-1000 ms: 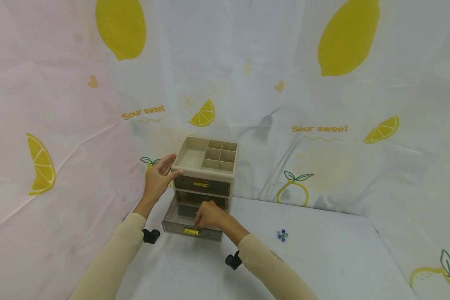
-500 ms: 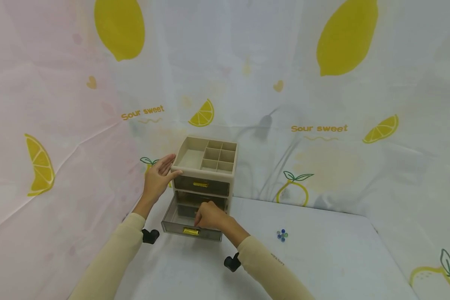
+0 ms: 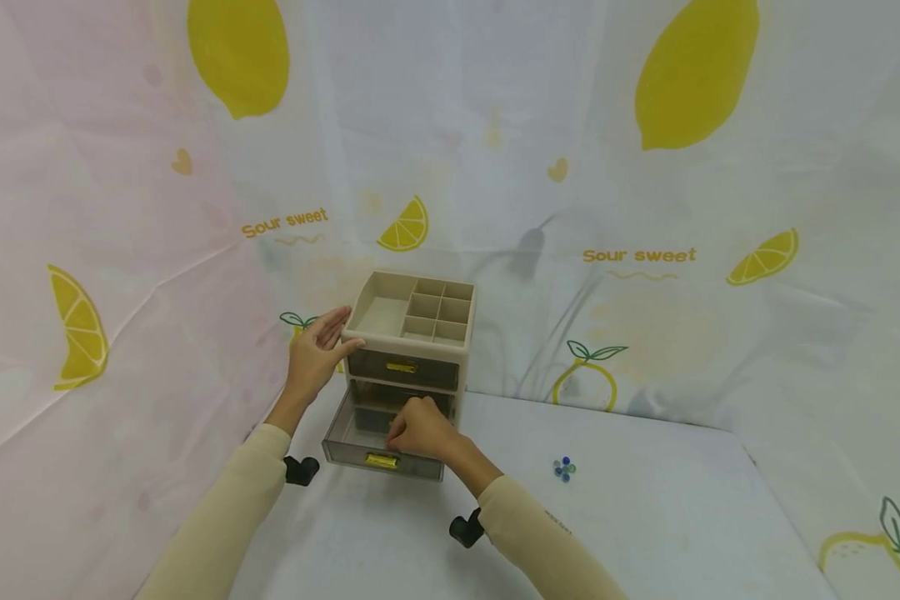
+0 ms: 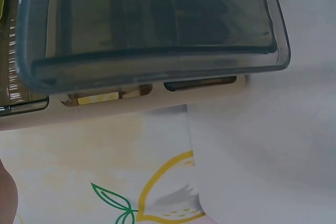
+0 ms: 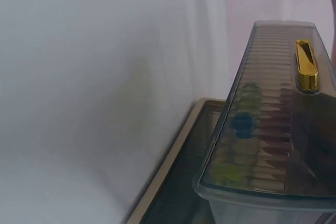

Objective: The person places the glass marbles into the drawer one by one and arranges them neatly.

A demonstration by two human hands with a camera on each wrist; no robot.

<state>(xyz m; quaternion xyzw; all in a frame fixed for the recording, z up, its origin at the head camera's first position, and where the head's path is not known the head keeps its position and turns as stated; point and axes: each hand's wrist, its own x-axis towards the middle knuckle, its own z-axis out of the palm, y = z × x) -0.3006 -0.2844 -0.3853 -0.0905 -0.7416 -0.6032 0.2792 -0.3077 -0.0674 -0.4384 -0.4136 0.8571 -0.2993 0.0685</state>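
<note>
A lemon-printed sheet [image 3: 457,167] hangs behind the white table [image 3: 660,517]. My left hand [image 3: 315,357] rests straight-fingered against the beige cabinet [image 3: 412,344]; my right hand [image 3: 423,429] curls over the pulled-out drawer [image 3: 348,452], though whether it pinches anything I can't tell; marbles [image 3: 565,469] lie to its right.

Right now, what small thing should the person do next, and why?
I'd probably lift the right hand gently away from the open drawer: it is bent down over the drawer, while small coloured balls lie apart on the table. The left hand rests against the organizer, which may help steady it. Whether the right hand holds anything is hidden.
</note>
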